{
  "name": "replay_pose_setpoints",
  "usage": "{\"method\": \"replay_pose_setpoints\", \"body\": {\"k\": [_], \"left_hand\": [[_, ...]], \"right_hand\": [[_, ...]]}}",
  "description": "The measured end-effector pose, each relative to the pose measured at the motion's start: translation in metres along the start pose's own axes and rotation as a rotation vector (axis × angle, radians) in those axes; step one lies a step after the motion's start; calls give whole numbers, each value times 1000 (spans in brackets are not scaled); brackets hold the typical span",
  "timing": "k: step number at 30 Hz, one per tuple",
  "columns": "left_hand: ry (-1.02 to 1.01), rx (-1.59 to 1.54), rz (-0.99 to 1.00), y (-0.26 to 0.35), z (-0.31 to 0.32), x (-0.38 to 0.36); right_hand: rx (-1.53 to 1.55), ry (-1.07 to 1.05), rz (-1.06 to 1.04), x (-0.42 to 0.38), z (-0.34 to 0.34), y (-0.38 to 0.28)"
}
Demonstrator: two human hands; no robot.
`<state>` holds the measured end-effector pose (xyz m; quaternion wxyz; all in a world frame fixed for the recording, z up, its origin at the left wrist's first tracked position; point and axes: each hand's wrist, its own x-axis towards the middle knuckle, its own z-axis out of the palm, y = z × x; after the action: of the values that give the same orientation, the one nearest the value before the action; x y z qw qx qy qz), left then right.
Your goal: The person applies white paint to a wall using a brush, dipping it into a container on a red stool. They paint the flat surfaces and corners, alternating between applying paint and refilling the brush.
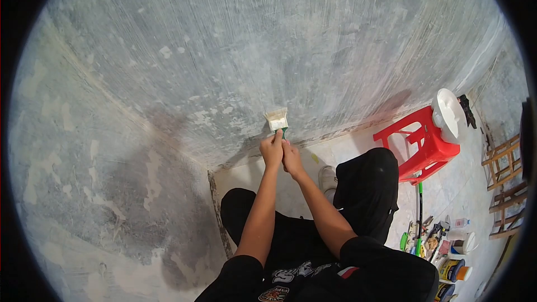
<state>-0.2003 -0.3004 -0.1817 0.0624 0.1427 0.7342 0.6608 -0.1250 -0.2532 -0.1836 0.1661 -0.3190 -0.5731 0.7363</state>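
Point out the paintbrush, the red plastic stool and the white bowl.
Paintbrush (277, 119): head view, middle of its pale head.
Red plastic stool (428, 146): head view, its side, near the seat.
White bowl (451, 113): head view, its inside.

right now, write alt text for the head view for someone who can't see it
Left hand and right hand together hold a wide brush at a patchy grey wall. To the right, a white bowl sits on a red stool; tools and containers are on the floor.
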Motion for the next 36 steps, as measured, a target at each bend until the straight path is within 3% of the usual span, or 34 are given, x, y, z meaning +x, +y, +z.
{"method": "replay_pose_setpoints", "body": {"k": [4, 6, 7, 9, 14, 17, 21, 24, 26, 30, 32, 36], "left_hand": [[-9, 38, -76, -15, -4, -18], [-22, 94, -59, -6, -16, -25], [-23, 99, -44, 16, -24, -21], [-57, -245, -178, 88, -51, -28], [-45, -183, 198, 234, -82, -11], [-51, -166, 247, 252, -69, 15], [-62, -66, 258, 198, -46, 38], [-95, -37, 186, 145, -28, 32], [-90, 16, 154, 106, -20, 30], [-81, 108, 103, 36, -7, 18], [-64, 157, 16, 8, -2, 12], [-71, 122, -142, -22, -4, -13]], "right_hand": [[-92, -11, 151, -17, -5, 13], [-160, 214, -114, -33, 19, 16], [-148, 214, -125, -37, 31, 7], [-59, 146, -434, -59, 53, -21], [195, -23, -579, -90, 83, -157], [161, -132, -556, -72, 76, -185], [234, -65, -512, -30, 64, -149], [79, 62, -564, -10, 45, -99], [21, 71, -344, -11, 32, -77], [15, 123, -245, -12, 15, -34], [30, 91, -3, -8, 6, -10], [-50, 94, 41, -19, 0, 30]]}}
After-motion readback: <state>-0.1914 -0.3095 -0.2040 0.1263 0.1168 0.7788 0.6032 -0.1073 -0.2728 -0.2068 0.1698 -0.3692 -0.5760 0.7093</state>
